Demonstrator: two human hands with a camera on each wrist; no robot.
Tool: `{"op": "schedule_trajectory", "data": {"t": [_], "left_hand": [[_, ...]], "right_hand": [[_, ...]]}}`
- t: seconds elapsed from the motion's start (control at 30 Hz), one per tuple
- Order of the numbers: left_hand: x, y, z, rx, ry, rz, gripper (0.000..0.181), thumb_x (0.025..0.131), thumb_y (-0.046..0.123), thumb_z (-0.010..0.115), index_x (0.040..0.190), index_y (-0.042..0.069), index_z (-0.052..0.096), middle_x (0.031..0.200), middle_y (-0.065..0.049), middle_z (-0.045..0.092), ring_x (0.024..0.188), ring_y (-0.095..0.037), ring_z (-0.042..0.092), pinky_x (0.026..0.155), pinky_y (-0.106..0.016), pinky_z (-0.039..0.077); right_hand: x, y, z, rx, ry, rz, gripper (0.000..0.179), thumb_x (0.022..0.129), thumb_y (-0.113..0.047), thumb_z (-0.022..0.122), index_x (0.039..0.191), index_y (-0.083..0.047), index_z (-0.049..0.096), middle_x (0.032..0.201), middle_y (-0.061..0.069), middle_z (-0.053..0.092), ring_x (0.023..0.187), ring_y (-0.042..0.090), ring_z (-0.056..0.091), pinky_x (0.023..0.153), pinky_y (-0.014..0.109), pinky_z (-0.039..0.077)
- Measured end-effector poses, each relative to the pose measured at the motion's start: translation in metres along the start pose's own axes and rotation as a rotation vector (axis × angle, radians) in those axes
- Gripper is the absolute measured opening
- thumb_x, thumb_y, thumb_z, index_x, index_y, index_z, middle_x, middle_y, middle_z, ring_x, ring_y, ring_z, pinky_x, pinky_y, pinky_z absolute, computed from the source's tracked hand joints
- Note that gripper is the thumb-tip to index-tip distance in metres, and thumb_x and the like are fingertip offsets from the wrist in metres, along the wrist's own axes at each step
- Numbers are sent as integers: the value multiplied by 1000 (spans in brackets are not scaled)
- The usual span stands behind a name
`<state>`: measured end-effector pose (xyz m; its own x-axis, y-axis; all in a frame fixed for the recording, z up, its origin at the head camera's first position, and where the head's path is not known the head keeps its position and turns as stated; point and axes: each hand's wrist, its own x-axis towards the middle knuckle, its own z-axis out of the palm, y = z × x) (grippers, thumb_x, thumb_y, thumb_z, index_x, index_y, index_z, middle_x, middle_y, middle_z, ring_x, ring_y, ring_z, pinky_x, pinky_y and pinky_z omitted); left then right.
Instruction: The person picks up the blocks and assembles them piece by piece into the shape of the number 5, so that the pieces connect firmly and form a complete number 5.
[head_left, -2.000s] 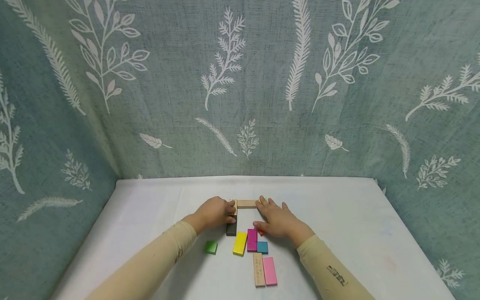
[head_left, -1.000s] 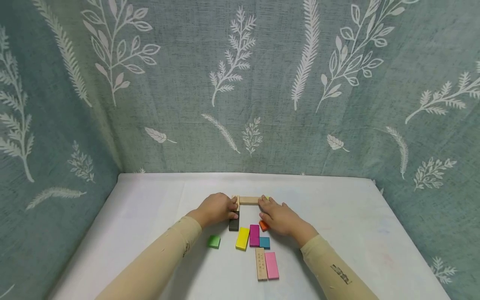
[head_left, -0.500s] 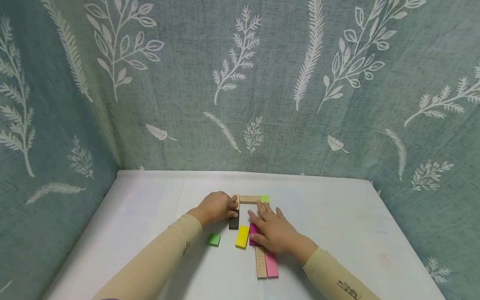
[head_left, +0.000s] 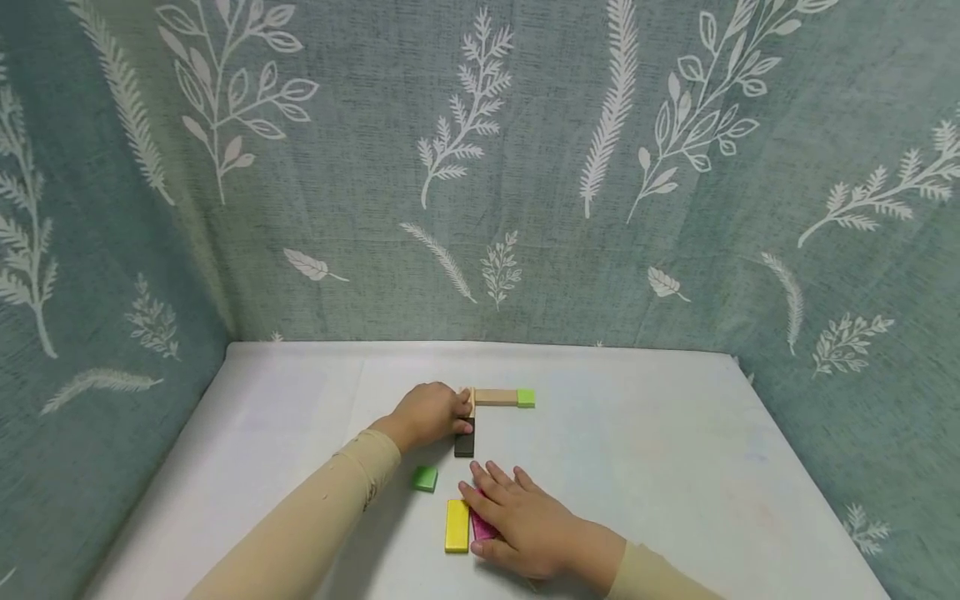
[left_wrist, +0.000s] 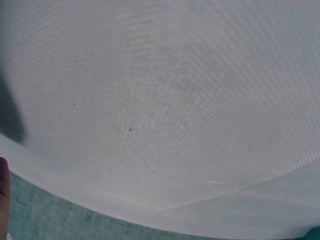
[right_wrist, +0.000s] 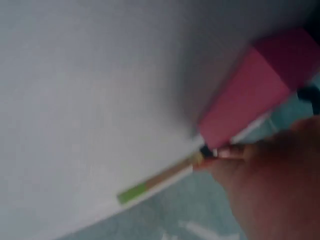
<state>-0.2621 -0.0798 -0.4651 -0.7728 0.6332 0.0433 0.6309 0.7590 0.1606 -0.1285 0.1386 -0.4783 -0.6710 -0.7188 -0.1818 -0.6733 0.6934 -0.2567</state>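
Note:
In the head view my left hand (head_left: 431, 414) grips a pale wooden block (head_left: 472, 405), its fingers curled at the block and its thumb on a black block (head_left: 464, 442) just below. My right hand (head_left: 528, 525) lies flat with fingers spread over a magenta block (head_left: 482, 527), mostly covering it. Beside that, a yellow block (head_left: 457, 526) lies to the left of the fingertips. Under the palm, other blocks are hidden. A pink block (right_wrist: 245, 95) looms large near my right hand in the right wrist view. Only a fingertip (left_wrist: 4, 180) of my left hand shows in the left wrist view.
A tan wooden block (head_left: 496, 397) runs right from the left hand, with a lime green block (head_left: 526, 398) at its end. One green block (head_left: 425, 478) lies alone below the left hand. The white-covered table (head_left: 637, 433) meets a patterned curtain (head_left: 540, 275) behind.
My right hand has left the lime green block and swept toward the near side, covering several blocks. The yellow and magenta blocks have shifted nearer and left. My left hand has stayed put.

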Motion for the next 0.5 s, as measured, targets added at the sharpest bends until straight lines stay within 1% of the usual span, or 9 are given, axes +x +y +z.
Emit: {"op": "schedule_trajectory", "data": {"t": [0.07, 0.1, 0.17, 0.23, 0.3, 0.33, 0.4, 0.47, 0.5], "left_hand": [[0, 1, 1, -14, 4, 0, 20, 90, 40, 73, 80, 24, 70, 121, -4, 74, 85, -21, 70, 79, -43, 57], [1, 1, 2, -19, 4, -1, 20, 90, 40, 74, 80, 24, 70, 119, -3, 75, 84, -20, 69, 79, -43, 57], [2, 3, 3, -29, 1, 1, 20, 91, 40, 74, 80, 23, 71, 108, -2, 77, 79, -18, 66, 78, -43, 57], [3, 4, 5, -27, -2, 6, 21, 91, 40, 73, 79, 23, 69, 95, -1, 76, 74, -15, 61, 74, -41, 56], [4, 5, 6, -10, -2, 12, 22, 91, 41, 73, 78, 23, 67, 93, 0, 75, 71, -14, 57, 72, -40, 55], [3, 4, 5, -1, 0, 14, 23, 91, 41, 73, 78, 24, 67, 93, -1, 74, 70, -14, 56, 71, -40, 54], [2, 4, 3, 7, 1, 8, 22, 91, 41, 73, 79, 24, 67, 98, -2, 75, 71, -14, 58, 71, -40, 55], [0, 2, 0, 10, 2, -3, 20, 91, 41, 73, 81, 24, 69, 104, -2, 76, 73, -15, 60, 73, -41, 55], [-1, 1, -1, 6, -2, -9, 21, 91, 40, 73, 80, 23, 69, 101, -3, 76, 74, -16, 60, 74, -42, 55]], "right_hand": [[-8, -1, -3, 9, 25, 52, 80, 99, -66, 42, 163, -24, 19, 171, 2, 12, 158, 25, 13, 122, 63, 20], [-13, -1, -5, 14, 35, 95, 83, 98, -67, 44, 163, -23, 20, 171, 1, 12, 158, 24, 13, 122, 62, 19], [-27, -1, -3, 11, 42, 188, 91, 94, -72, 46, 163, -19, 20, 171, 1, 13, 158, 23, 13, 123, 62, 17], [-44, -3, 1, -5, 27, 272, 101, 89, -80, 44, 162, -16, 20, 171, 1, 14, 158, 24, 14, 122, 63, 17], [-61, -5, 8, -26, -4, 338, 109, 84, -88, 38, 162, -13, 22, 170, 2, 17, 157, 24, 18, 122, 62, 20], [-70, -6, 10, -42, -20, 354, 113, 81, -91, 34, 161, -11, 25, 169, 3, 21, 156, 25, 21, 122, 61, 22], [-83, -8, 13, -71, -29, 354, 117, 77, -95, 31, 157, -9, 35, 165, 6, 32, 152, 26, 32, 119, 57, 31], [-90, -10, 14, -107, -41, 334, 116, 77, -95, 28, 153, -8, 44, 161, 6, 41, 147, 26, 41, 116, 53, 39], [-92, -12, 15, -128, -42, 315, 115, 78, -95, 27, 151, -8, 46, 159, 6, 43, 146, 26, 42, 115, 52, 40]]}}
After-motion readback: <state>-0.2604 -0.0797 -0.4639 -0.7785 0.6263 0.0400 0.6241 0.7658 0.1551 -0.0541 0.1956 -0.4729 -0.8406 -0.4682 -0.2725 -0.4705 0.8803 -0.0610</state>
